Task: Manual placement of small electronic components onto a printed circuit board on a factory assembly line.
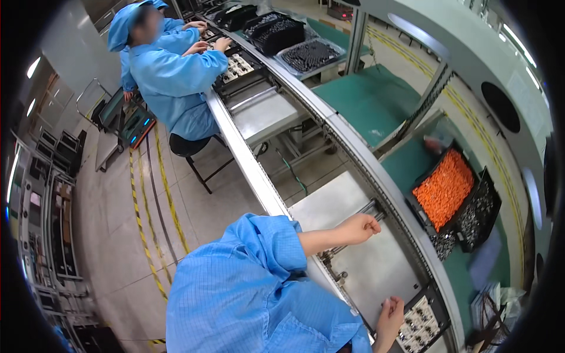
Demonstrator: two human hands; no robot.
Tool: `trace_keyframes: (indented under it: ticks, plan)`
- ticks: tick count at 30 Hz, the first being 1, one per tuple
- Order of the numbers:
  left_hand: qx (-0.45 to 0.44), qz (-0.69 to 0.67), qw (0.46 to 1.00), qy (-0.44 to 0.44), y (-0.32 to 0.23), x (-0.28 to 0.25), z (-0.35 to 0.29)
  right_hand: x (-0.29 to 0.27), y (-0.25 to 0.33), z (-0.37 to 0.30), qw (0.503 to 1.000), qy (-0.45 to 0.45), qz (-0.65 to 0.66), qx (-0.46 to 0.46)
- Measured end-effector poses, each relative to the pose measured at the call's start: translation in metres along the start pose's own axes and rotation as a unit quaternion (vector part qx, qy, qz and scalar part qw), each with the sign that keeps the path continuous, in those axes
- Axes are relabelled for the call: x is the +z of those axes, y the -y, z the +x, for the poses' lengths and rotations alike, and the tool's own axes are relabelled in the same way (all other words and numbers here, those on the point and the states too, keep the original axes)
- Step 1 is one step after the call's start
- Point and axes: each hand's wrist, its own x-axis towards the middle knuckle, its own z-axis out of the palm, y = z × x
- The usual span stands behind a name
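Note:
My left hand [358, 229] is over the conveyor line, its fingers curled together at the tips. Anything between them is too small to make out. Below it lie a flat metal plate [376, 262] and a metal rod. My right hand [391, 318] is nearer the lower edge, beside a black tray [442, 307] that carries rows of white blocks [419, 325] with dark parts on them. The fingers of this hand are bent inward, and what they hold, if anything, is hidden. Both forearms come out of blue sleeves.
Past the conveyor rail [406, 217], a black bin of orange pieces [444, 188] stands by a bin of dark small parts [478, 212] on a green surface [500, 259]. Up the line, co-workers in blue [170, 70] handle a similar tray [238, 67]. A black stool [187, 145] stands behind.

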Motion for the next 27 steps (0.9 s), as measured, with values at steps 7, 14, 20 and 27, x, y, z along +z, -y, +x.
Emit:
trace_keyframes:
  ticks: [7, 14, 20, 27]
  plan:
    - [0.045, 0.056, 0.997, -0.009, 0.005, 0.007, 0.003, -0.025, -0.006, -0.012, 0.981, -0.055, -0.178, 0.057]
    - [0.172, 0.197, 0.965, -0.029, -0.028, 0.017, 0.013, -0.006, 0.032, 0.003, 0.999, -0.034, -0.017, 0.007]
    - [0.518, 0.295, 0.779, -0.196, -0.109, 0.018, 0.095, 0.030, 0.028, 0.023, 0.997, -0.004, 0.000, -0.073]
    - [0.397, 0.428, 0.677, -0.447, -0.128, -0.149, 0.141, 0.022, -0.006, 0.025, 0.998, 0.005, -0.027, -0.057]
